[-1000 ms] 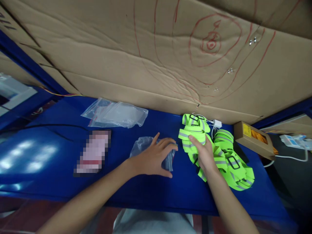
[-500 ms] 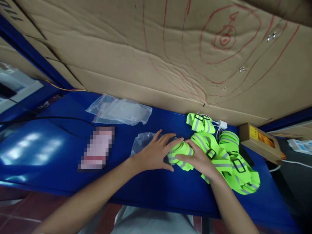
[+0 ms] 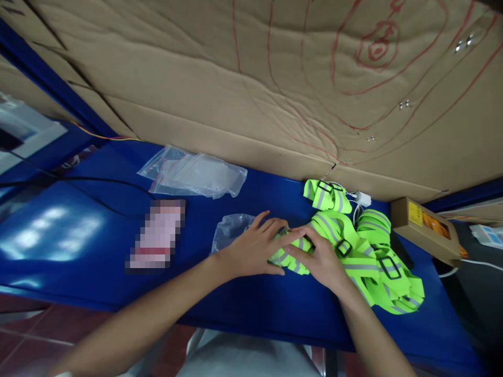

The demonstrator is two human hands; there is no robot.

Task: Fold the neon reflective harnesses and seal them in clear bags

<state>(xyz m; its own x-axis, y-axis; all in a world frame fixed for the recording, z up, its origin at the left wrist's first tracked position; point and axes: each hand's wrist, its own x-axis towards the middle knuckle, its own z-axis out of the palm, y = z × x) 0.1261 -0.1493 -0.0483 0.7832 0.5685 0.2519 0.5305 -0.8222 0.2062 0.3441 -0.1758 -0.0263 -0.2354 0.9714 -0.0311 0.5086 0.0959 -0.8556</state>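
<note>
Right now, in the head view, I have both hands together over the blue table (image 3: pixel 243 309). My right hand (image 3: pixel 320 259) has its thumb and fingers closed on a rolled neon-yellow fabric strap with grey stripes (image 3: pixel 294 264). That roll sits at the mouth of a clear, crinkled plastic bag (image 3: pixel 228 230), its left end partly behind the film. My left hand (image 3: pixel 255 248) lies over the bag with curved, spread fingers, the thumb low by the roll; whether they pinch the film, I can't tell. Close to the right forearm is a loose neon-yellow pile of black-buckled straps (image 3: pixel 361 262). Beyond the bag lie flat transparent zip bags (image 3: pixel 200 173); left of it, a dark-edged rectangular device with a pixelated pink face (image 3: pixel 159 235). A brown cardboard box with a yellow label (image 3: pixel 426 230) stands at far right.
</note>
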